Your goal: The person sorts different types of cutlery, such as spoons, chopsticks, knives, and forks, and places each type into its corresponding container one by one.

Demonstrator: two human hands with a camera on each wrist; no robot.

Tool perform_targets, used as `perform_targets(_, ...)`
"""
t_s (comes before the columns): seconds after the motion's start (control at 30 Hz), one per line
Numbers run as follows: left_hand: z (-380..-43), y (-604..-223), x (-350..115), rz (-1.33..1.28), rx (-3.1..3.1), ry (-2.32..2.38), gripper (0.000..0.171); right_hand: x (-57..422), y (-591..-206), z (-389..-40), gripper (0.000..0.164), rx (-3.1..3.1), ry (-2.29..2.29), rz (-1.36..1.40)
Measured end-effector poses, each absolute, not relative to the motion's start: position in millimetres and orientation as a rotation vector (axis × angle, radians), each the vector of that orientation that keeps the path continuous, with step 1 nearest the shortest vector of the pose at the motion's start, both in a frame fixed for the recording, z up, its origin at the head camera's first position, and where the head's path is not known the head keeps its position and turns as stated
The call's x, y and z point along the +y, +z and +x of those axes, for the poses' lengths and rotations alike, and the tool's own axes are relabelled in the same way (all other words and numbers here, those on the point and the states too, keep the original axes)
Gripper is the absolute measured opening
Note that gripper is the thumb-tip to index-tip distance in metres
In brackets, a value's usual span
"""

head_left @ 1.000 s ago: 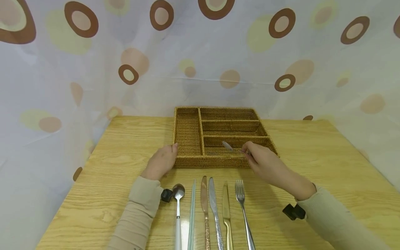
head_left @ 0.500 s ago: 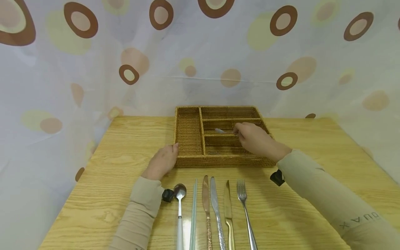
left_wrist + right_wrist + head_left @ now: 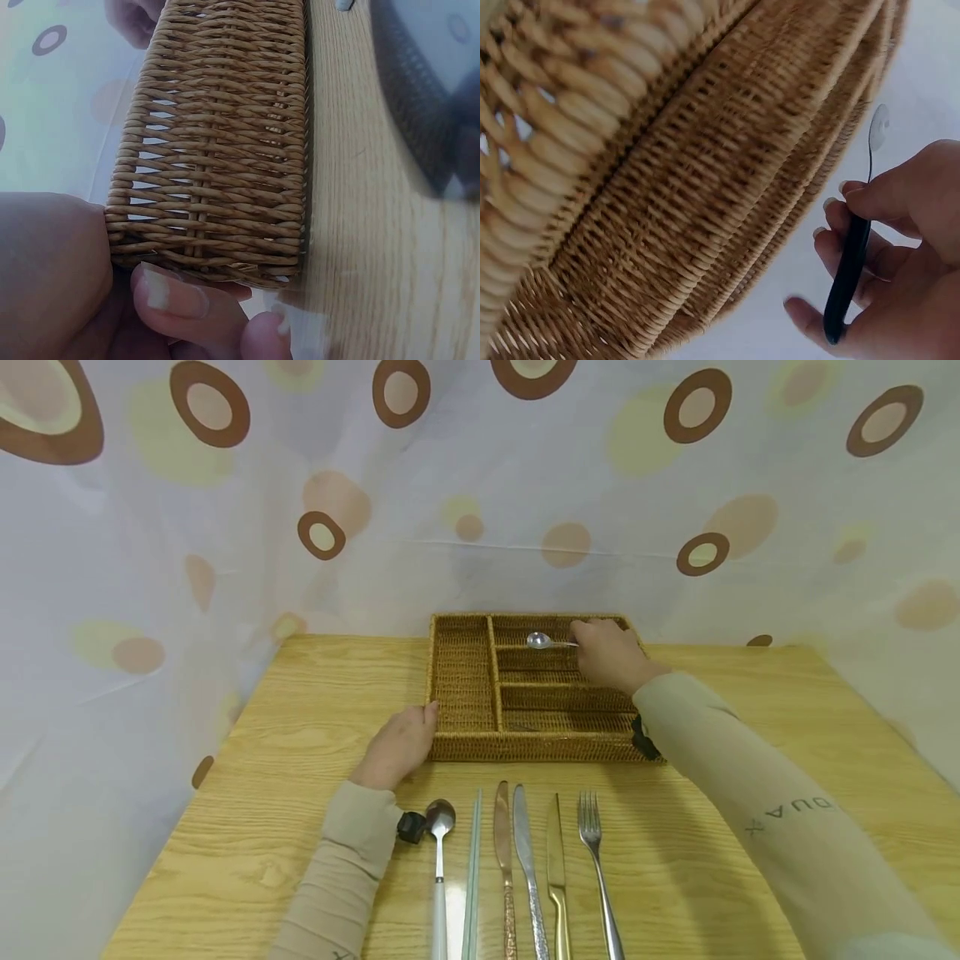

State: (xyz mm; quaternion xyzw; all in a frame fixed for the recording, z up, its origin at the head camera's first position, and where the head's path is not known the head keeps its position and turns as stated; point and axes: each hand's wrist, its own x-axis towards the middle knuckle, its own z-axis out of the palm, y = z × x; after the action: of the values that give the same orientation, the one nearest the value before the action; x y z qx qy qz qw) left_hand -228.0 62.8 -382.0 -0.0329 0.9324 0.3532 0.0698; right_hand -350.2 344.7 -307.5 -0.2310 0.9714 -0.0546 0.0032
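A brown wicker cutlery tray (image 3: 540, 748) stands toward the back of the table, with one long compartment on its left and three crosswise ones on its right. My left hand (image 3: 399, 743) grips its front left corner; in the left wrist view the curled fingers (image 3: 191, 304) lie at the woven wall's end. My right hand (image 3: 611, 653) holds a small spoon (image 3: 538, 641) above the back right compartment. The right wrist view shows the spoon's dark handle (image 3: 847, 277) pinched between thumb and fingers, its bowl pointing away. Something thin and shiny, too faint to name, lies in the front right compartment.
In front of the tray lie a spoon (image 3: 439, 847) with a pale handle, green chopsticks (image 3: 472, 877), a copper-coloured knife (image 3: 504, 852), a silver knife (image 3: 527, 852), a gold knife (image 3: 557, 868) and a fork (image 3: 594, 852). A patterned curtain (image 3: 450, 468) hangs behind the table.
My right hand has carried the small spoon from the front right compartment backward, over the middle one, to above the back one. The left hand stays on the tray's corner.
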Motion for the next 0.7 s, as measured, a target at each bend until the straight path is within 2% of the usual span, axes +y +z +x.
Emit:
perform_targets(0.1, -227.7, -381.4, 62.0, -0.106, 2.803, 1.061, 0.053, 340.0, -308.4, -355.8, 0.033, 3.058, -0.138, -0.671)
perform_targets(0.3, -228.5, -382.6, 61.9, -0.111, 2.800, 1.066, 0.054, 332.4, -315.5, -368.8, 0.050, 3.084, -0.029, -0.590)
perform_targets(0.7, -227.1, -382.4, 66.8, -0.144, 2.804, 1.089, 0.053, 330.0, -322.8, -381.4, 0.049, 3.061, 0.107, -0.548)
